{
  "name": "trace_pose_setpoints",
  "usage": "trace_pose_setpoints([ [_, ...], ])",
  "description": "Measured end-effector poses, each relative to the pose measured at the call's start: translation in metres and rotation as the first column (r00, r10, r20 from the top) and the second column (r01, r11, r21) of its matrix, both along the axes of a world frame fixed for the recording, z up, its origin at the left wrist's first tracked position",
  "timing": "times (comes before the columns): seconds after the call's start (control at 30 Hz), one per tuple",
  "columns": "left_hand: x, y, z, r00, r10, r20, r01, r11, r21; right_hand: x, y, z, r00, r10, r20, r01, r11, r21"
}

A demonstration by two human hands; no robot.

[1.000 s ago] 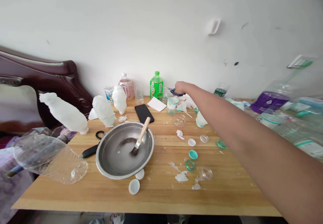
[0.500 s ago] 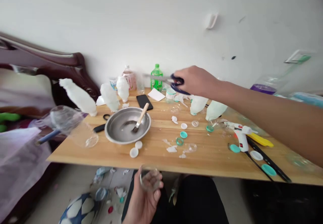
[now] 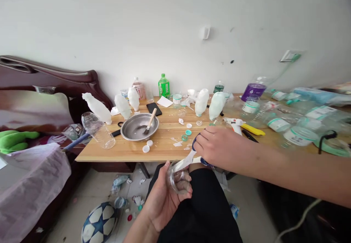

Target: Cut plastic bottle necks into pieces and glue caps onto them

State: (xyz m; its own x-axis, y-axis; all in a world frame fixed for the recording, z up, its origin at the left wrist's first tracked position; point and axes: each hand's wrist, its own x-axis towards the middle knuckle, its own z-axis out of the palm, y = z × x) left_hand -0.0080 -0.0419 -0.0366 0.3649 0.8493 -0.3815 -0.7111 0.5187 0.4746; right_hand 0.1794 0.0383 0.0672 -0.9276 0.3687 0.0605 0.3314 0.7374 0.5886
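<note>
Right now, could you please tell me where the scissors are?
The scissors are below centre in the head view, held by the right hand at the clear plastic piece in the left hand.

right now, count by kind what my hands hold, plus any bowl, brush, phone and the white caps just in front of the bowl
Scissors, in the right hand: 1
Clear plastic piece, in the left hand: 1
Metal bowl: 1
Brush: 1
Phone: 1
White caps in front of the bowl: 2
Total: 7
</note>
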Motion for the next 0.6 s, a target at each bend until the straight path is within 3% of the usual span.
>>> trace_pose_setpoints([
  [0.13, 0.008, -0.008, 0.006, 0.999, -0.028, -0.023, 0.028, 1.000, 0.001, 0.010, -0.018, 0.020, 0.998, -0.061, 0.008, 0.060, 0.997, 0.055],
  [0.23, 0.011, -0.012, 0.009, 0.998, -0.063, -0.024, 0.064, 0.998, 0.003, 0.018, -0.027, 0.028, 0.999, -0.040, 0.023, 0.037, 0.989, 0.141],
  [0.4, 0.012, -0.016, 0.015, 0.989, -0.130, -0.066, 0.132, 0.991, 0.020, 0.026, -0.033, 0.024, 0.997, -0.068, 0.046, 0.060, 0.985, 0.163],
  [0.6, 0.016, -0.023, 0.016, 0.979, -0.092, -0.180, 0.116, 0.985, 0.130, 0.028, -0.043, 0.018, 0.981, -0.173, 0.086, 0.160, 0.978, 0.135],
])
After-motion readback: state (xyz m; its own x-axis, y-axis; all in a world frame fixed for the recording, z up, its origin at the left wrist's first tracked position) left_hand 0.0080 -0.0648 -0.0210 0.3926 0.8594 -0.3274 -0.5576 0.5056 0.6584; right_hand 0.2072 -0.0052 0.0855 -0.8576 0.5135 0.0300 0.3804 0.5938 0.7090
